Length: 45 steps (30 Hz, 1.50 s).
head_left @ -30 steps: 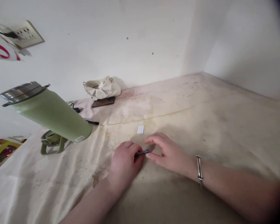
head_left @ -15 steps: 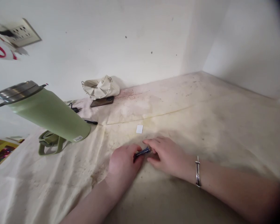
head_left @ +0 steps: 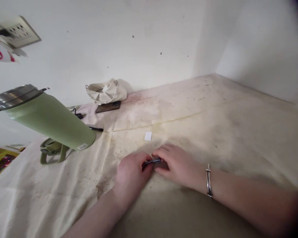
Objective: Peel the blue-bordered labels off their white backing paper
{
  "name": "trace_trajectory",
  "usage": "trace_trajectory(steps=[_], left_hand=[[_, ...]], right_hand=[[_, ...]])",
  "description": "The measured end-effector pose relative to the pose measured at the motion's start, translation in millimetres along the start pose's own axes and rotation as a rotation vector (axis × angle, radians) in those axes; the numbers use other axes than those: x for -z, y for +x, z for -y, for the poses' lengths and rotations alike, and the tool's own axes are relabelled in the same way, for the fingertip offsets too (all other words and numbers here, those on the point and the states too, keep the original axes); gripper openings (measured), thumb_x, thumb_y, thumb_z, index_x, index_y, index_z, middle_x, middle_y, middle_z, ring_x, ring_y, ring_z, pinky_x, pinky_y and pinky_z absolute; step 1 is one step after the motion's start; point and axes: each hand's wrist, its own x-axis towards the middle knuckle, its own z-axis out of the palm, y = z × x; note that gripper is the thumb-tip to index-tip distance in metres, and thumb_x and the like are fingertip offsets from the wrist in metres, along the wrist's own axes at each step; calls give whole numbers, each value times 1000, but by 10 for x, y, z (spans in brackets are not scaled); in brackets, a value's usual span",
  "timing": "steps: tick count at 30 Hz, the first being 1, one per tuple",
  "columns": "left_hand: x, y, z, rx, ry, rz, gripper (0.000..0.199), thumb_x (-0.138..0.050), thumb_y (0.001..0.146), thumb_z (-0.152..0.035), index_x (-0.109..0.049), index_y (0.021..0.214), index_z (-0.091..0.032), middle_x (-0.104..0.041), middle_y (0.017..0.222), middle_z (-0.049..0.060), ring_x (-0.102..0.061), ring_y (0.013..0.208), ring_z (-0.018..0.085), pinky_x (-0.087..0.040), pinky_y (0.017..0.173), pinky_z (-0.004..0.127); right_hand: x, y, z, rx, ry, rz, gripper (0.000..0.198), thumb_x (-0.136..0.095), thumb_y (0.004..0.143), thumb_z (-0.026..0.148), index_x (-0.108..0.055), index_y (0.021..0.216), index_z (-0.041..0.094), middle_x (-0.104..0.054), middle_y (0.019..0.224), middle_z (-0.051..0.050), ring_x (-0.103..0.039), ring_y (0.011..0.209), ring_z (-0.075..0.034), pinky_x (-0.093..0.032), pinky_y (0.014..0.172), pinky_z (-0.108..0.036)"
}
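My left hand (head_left: 131,172) is closed, pinching a small, slim, dark shiny object (head_left: 154,161) between thumb and fingers. Its far end points right, into the gap between the thumb and fingers of my right hand (head_left: 175,165). The right hand is curved with its thumb apart from the fingers, and I see no clear grip on the object. What kind of thing it is does not show, since the left fingers cover part of it. Just beyond both hands, a small white square piece (head_left: 148,136) lies flat on the cloth.
A tall green tumbler (head_left: 51,119) with a steel lid stands at the left, beside a green strap-like handle piece (head_left: 53,152). Farther back are a black pen (head_left: 96,129), a phone (head_left: 108,107) and a cream pouch (head_left: 106,92) against the wall. A wrinkled cloth (head_left: 238,132) covers the table.
The dark object has turned a little and lies more level between my hands. Both hands stay almost in place; the view has shifted slightly.
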Motion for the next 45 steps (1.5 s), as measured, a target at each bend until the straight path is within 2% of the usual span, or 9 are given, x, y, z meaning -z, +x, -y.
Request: trace_trajectory(steps=[5, 9, 13, 25, 31, 37, 40, 43, 45], left_hand=[[-30, 4, 23, -30, 6, -41, 9, -57, 72, -20, -66, 71, -24, -65, 65, 0, -54, 61, 17, -29, 55, 26], [-24, 3, 15, -41, 24, -31, 11, -56, 74, -22, -66, 72, -24, -65, 66, 0, -55, 63, 18, -31, 56, 26], [8, -5, 4, -4, -40, -12, 10, -57, 74, -29, -66, 75, -23, -64, 69, 1, -56, 64, 18, -33, 55, 26], [2, -8, 70, 155, -335, -7, 9, -53, 75, -23, -62, 75, -20, -58, 63, -3, -50, 60, 13, -33, 54, 23], [68, -38, 41, 250, -853, 72, 16, -62, 76, -32, -58, 73, -17, -49, 60, -4, -37, 53, 8, -25, 49, 21], [68, -118, 2, 513, -1621, 252, 15, -65, 75, -21, -50, 74, -17, -39, 50, -7, -26, 47, 6, -19, 48, 21], [57, -106, 6, 554, -1752, 320, 13, -64, 75, -20, -52, 75, -15, -36, 51, -7, -22, 47, 5, -17, 48, 21], [60, -88, 3, 551, -1788, 365, 11, -62, 77, -20, -54, 75, -14, -36, 51, -6, -23, 47, 5, -16, 48, 22], [62, -89, -9, 550, -1767, 395, 10, -60, 78, -21, -56, 77, -12, -36, 52, -6, -23, 47, 5, -16, 48, 21]], right_hand=[[2, 6, -5, 5, 43, -39, 31, -65, 73, 23, -59, 103, 20, -65, 95, -4, -54, 89, -21, -42, 76, -33], [12, 20, -7, 10, 1, -13, 2, -59, 78, 18, -60, 79, 19, -62, 79, -3, -52, 78, -18, -40, 67, -29], [19, 36, -19, -4, 25, -11, 9, -55, 81, 14, -57, 73, 18, -59, 74, -2, -49, 73, -16, -38, 64, -27], [63, 46, -50, -99, 209, -21, 8, -54, 81, 22, -56, 75, 19, -56, 69, 1, -47, 66, -12, -33, 58, -24], [101, 39, -78, -185, 552, 106, 14, -51, 84, 30, -52, 76, 19, -46, 65, 4, -42, 59, -10, -32, 52, -22], [169, 16, -60, -48, 854, 50, 35, -29, 93, 42, -49, 76, 19, -49, 74, 0, -47, 73, -13, -39, 71, -28], [153, -1, -33, -62, 852, 33, 24, -45, 86, 36, -48, 103, 20, -49, 83, -1, -47, 75, -14, -41, 69, -29], [121, -28, 16, -66, 787, 16, 58, -62, 72, 25, -36, 123, 21, -48, 90, -1, -47, 75, -13, -43, 67, -27], [111, -41, 53, -53, 714, 30, 62, -65, 69, 21, -37, 124, 22, -49, 90, -1, -48, 75, -13, -44, 65, -26]])
